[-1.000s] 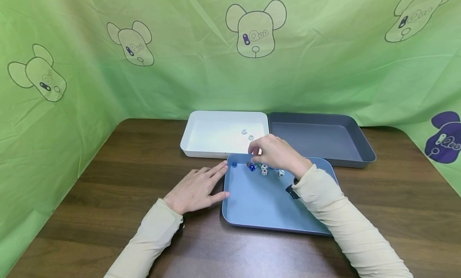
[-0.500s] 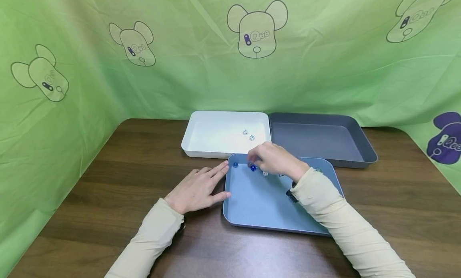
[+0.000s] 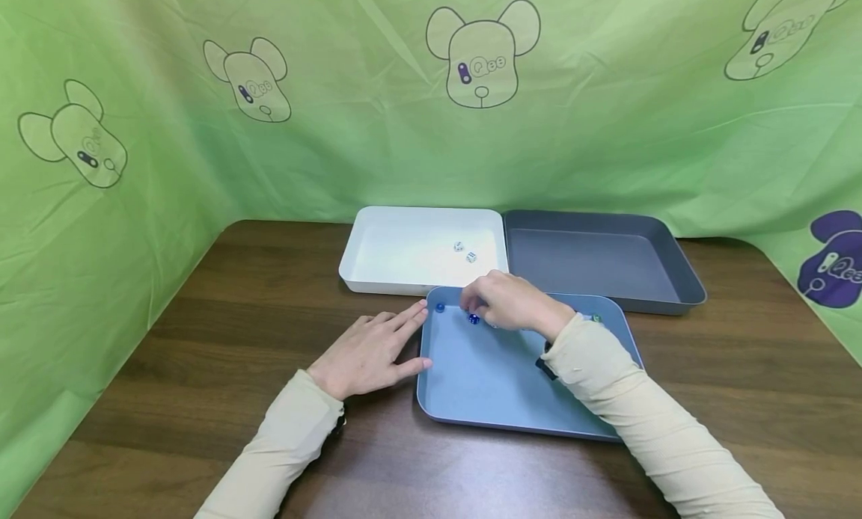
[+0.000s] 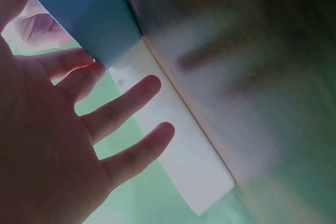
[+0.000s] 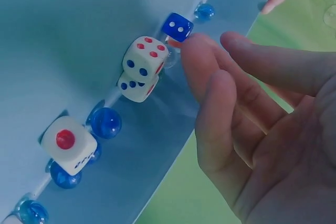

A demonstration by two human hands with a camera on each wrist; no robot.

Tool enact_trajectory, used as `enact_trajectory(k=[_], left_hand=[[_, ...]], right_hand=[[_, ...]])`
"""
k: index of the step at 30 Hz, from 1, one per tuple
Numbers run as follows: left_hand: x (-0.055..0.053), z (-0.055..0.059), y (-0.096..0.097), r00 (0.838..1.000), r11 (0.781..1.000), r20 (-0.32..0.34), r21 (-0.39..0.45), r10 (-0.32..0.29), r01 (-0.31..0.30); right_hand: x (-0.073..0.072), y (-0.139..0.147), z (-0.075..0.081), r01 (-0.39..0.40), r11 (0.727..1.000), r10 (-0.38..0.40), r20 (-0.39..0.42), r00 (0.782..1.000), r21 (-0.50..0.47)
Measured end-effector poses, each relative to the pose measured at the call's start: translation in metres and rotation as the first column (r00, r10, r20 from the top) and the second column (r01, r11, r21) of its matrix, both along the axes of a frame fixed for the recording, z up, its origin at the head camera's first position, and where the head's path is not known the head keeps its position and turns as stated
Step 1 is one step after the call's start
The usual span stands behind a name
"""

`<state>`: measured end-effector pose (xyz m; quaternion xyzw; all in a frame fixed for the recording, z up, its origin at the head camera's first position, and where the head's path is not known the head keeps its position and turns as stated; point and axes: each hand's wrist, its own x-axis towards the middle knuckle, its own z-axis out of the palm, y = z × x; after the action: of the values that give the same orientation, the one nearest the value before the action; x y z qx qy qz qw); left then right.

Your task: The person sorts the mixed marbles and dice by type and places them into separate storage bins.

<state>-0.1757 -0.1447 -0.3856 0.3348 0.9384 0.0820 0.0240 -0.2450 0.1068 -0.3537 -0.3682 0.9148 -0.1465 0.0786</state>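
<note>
My left hand (image 3: 367,354) has its fingers spread, with fingertips and thumb at the left edge of the blue tray (image 3: 491,388). Over the tray's far side is my right hand (image 3: 512,302), fingers bent and thumb apart from the index finger, nothing visible between them. In the right wrist view its index fingertip (image 5: 195,43) is right beside a blue die (image 5: 177,27), which partly hides an orange-and-clear marble (image 5: 172,43). Two white dice (image 5: 146,56) lie against each other nearby. Another white die (image 5: 68,142) is among several blue marbles (image 5: 106,123).
Behind the blue tray stand a white tray (image 3: 397,253) holding two white dice (image 3: 465,252) and a dark grey tray (image 3: 592,257). A blue marble (image 3: 440,307) sits in the blue tray's far left corner, a greenish one (image 3: 595,318) at its far right. A green curtain (image 3: 377,160) hangs behind.
My right hand has come down from above the far rim to the dice and marbles. The blue die has shifted slightly toward me. My left hand has stayed in place.
</note>
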Motion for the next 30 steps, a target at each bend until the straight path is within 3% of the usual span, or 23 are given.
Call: enact_trajectory(k=[10,16,30], left_hand=[[0.000,0.000,0.000,1.000,1.000,-0.007,0.001,-0.004,0.004],[0.000,0.001,0.000,1.000,1.000,-0.004,-0.002,-0.003,0.003],[0.000,0.000,0.000,1.000,1.000,-0.016,-0.012,-0.006,0.006]], right_hand=[[0.005,-0.006,-0.009,0.024,0.993,-0.021,-0.026,0.999,0.116],[0.006,-0.009,-0.011,0.013,0.994,-0.002,-0.096,0.995,0.106],[0.005,-0.010,-0.002,-0.012,0.995,0.024,-0.124,0.992,0.099]])
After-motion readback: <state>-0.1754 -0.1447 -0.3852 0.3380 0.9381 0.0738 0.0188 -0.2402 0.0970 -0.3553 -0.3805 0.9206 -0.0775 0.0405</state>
